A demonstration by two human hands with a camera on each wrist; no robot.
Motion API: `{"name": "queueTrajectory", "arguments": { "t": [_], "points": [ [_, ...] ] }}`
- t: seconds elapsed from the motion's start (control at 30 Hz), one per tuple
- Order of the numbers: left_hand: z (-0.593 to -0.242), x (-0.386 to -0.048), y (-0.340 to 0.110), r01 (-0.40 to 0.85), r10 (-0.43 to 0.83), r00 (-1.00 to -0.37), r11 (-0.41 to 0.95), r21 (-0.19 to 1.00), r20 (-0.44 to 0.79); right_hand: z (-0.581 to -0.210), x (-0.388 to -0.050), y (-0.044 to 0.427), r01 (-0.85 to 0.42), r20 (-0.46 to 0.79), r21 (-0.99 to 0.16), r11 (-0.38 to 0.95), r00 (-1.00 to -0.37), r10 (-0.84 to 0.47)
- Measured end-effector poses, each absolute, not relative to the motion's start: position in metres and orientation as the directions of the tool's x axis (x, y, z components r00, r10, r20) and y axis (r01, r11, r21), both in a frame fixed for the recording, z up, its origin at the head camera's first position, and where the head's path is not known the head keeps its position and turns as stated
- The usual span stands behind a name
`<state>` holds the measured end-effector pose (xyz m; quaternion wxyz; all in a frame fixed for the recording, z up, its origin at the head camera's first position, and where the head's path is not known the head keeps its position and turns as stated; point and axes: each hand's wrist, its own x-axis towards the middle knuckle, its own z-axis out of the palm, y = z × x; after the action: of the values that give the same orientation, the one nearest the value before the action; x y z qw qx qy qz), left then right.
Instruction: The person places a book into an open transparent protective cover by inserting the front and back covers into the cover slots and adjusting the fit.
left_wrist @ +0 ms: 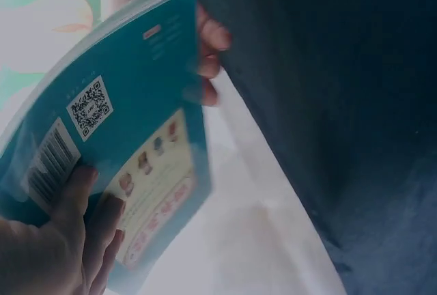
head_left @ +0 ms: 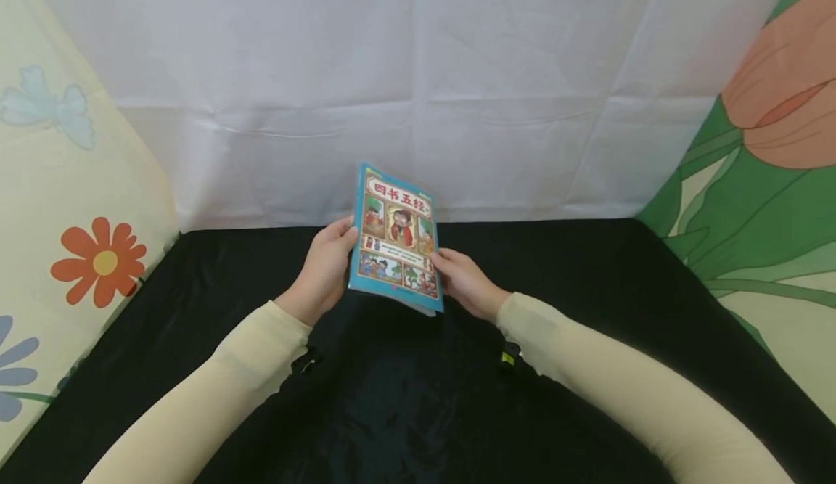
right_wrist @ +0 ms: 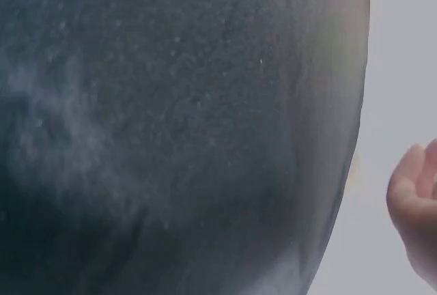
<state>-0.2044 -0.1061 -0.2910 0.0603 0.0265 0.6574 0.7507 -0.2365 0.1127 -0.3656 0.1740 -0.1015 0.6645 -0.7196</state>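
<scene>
Raised above the black table is a thin blue picture book (head_left: 398, 241), its illustrated front cover tilted toward the head camera. My left hand (head_left: 326, 263) grips its left edge, thumb at the front side. On the opposite edge, lower down, my right hand (head_left: 470, 281) pinches the book. The left wrist view shows the back cover (left_wrist: 136, 90) with a QR code and a barcode; the left fingers (left_wrist: 99, 233) lie against it, and fingertips of the right hand (left_wrist: 212, 42) show at the far edge. Only part of the right hand (right_wrist: 416, 213) appears in the right wrist view, without the book.
A black cloth (head_left: 562, 281) covers the table. White fabric (head_left: 313, 70) hangs behind its back edge. Flower-printed panels stand at the left (head_left: 39, 201) and right (head_left: 784, 215). Dark wrist devices sit under both cream sleeves (head_left: 588, 353).
</scene>
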Motion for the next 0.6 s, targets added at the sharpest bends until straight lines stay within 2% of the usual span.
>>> {"name": "queueTrajectory", "arguments": {
  "t": [0.43, 0.6],
  "points": [
    [-0.311, -0.204, -0.109, -0.108, 0.104, -0.990, -0.110, 0.988, -0.097, -0.350, -0.233, 0.130, 0.043, -0.035, -0.999, -0.031, -0.972, -0.234],
    [-0.318, -0.203, -0.111, -0.116, 0.130, -0.986, -0.097, 0.988, -0.103, -0.344, -0.229, 0.137, 0.019, -0.016, -1.000, -0.010, -0.974, -0.227]
  ]
}}
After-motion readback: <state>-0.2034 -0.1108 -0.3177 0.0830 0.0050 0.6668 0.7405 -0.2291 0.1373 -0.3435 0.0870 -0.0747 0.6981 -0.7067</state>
